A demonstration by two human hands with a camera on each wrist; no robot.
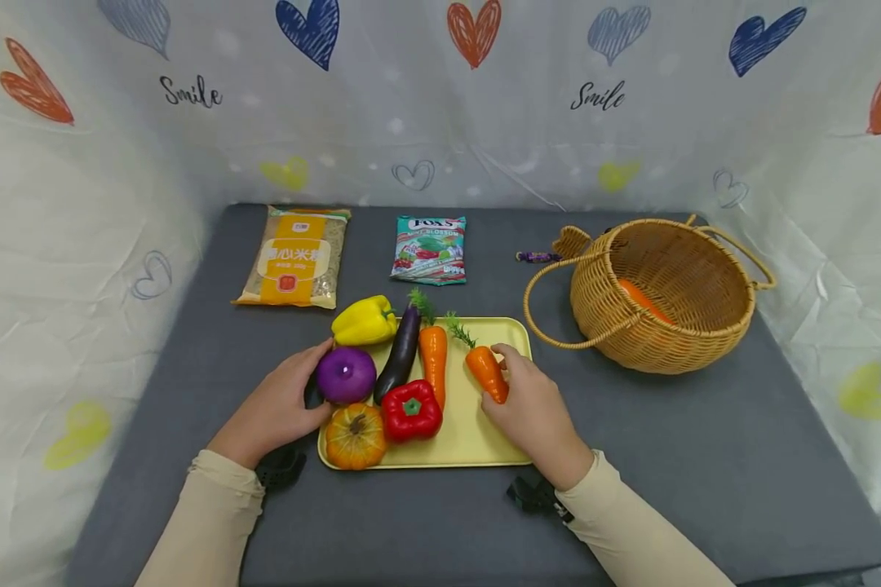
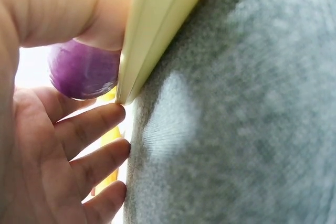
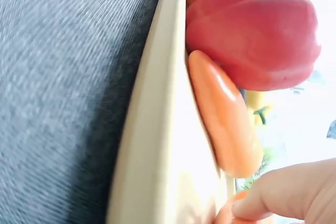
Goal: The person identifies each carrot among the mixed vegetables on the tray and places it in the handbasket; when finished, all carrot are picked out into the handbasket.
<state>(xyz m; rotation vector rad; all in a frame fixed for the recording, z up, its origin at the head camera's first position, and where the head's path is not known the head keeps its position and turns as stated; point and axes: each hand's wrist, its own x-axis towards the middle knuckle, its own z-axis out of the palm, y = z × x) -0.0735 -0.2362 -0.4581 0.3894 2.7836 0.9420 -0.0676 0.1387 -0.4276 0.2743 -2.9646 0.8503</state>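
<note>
L. hand [image 1: 286, 403]: fingers loosely spread beside purple onion [image 1: 347, 375], no grip seen. R. hand [image 1: 534, 408]: thumb & fingers pinch R.-most carrot [image 1: 485, 371], R. side of yellow tray [image 1: 477, 444]. Carrot prob. light, stiff, slightly slick; best held mid-body, clear of leafy top [image 1: 461, 330].

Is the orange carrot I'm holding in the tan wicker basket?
Out: your right hand grips the orange carrot, well left of the tan wicker basket.

Around the centre of the grey table [image 1: 705, 465] lie a grain bag [image 1: 288, 261] (10 o'clock), FOX'S packet [image 1: 429, 250] (12) and purple wrapper [image 1: 537, 257] (1), heart-printed curtain [image 1: 382, 114] beyond.
</note>
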